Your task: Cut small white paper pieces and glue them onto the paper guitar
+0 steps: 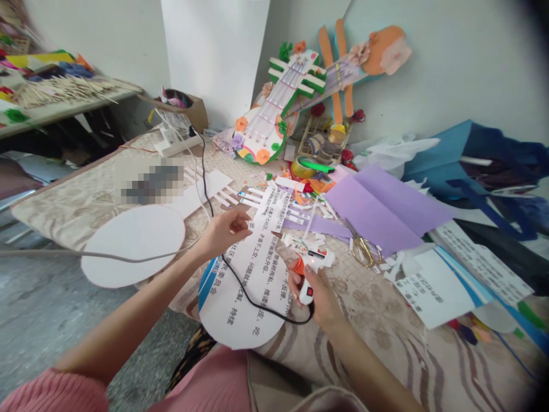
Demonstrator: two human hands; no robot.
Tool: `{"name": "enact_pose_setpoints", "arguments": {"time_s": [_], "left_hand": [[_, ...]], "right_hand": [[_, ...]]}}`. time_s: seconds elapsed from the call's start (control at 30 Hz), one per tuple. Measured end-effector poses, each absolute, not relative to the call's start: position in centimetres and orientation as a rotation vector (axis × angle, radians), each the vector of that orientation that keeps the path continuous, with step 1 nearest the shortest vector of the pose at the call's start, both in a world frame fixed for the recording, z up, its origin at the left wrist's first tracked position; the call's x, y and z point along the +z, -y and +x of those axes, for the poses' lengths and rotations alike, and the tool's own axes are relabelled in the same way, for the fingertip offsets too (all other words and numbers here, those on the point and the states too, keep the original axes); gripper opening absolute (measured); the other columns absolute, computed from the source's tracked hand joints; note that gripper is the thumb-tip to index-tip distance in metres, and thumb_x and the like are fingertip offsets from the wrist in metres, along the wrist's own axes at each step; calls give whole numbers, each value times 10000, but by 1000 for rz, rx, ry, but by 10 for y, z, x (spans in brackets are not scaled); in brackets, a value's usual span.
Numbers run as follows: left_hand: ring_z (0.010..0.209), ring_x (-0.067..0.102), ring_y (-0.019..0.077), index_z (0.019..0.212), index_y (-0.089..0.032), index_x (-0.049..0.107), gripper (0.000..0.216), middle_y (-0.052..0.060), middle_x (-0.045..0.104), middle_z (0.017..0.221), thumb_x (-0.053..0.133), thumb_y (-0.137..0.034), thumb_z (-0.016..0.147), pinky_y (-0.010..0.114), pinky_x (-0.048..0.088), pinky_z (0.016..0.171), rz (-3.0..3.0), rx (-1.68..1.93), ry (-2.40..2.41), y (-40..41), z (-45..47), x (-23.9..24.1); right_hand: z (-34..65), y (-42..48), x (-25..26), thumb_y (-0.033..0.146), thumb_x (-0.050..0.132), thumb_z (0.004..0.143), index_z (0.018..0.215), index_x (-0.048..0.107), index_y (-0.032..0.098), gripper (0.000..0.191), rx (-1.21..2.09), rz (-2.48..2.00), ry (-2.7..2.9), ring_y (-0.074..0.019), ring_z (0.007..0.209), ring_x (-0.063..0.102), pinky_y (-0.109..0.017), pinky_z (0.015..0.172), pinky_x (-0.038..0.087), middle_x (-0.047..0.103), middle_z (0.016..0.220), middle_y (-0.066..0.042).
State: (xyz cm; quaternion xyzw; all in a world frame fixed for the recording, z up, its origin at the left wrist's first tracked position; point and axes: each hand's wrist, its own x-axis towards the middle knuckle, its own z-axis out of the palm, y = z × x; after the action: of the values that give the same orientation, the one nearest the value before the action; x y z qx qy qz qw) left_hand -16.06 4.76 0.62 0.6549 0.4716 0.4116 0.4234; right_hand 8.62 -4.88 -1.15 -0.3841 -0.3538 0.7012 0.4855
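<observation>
My right hand (319, 297) is closed around a white and orange hot glue gun (306, 277), its tip pointing up and left over small paper scraps (311, 249). A black cord (253, 297) runs from the gun across a white cut-out printed with text (253, 274). My left hand (225, 229) hovers over the upper left edge of that cut-out, fingers curled in a pinch close to the black cord; what they hold, if anything, is too small to name.
A white oval board (132, 243) lies at the left. Purple paper (377, 209), scissors (364, 249), a tape roll (302, 167) and printed sheets (446, 286) cover the right side. A paper craft guitar (278, 109) leans on the wall. A power strip (175, 140) sits far left.
</observation>
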Motion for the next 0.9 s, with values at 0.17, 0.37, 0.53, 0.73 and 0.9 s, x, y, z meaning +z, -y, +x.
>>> {"name": "enact_pose_setpoints", "arguments": {"time_s": [0.17,0.37,0.53,0.73,0.9], "left_hand": [[665,603,140,937,-159,599,201,17,657,742,650,-169,743,259,472,651,2019,841,-1317,-61,-149,6],[681,616,157,905,-148,610,218,18,663,713,578,-68,704,240,426,624,2203,530,-1412,-79,-136,10],[673,613,168,899,-146,638,232,25,673,709,566,-79,689,245,405,616,2244,422,-1434,-90,-133,6],[697,630,175,902,-158,653,256,24,687,718,556,-91,676,240,390,601,2293,334,-1427,-99,-132,4],[677,634,167,902,-151,654,257,29,691,721,544,-69,685,235,390,588,2306,278,-1405,-101,-129,9]], "right_hand": [[86,49,-14,478,612,855,912,639,195,290,1719,-894,786,-73,468,443,-174,341,351,441,661,40],[88,48,-17,495,600,859,894,622,184,313,1724,-917,776,-65,438,412,-178,335,345,434,648,47],[89,48,-20,492,587,870,905,619,179,317,1713,-905,787,-72,444,418,-182,336,347,430,652,44],[90,49,-21,512,595,857,906,613,187,329,1718,-928,777,-73,450,413,-183,341,351,431,656,46],[90,49,-21,493,590,866,912,615,192,305,1725,-905,768,-74,461,426,-178,341,355,436,661,45]]}}
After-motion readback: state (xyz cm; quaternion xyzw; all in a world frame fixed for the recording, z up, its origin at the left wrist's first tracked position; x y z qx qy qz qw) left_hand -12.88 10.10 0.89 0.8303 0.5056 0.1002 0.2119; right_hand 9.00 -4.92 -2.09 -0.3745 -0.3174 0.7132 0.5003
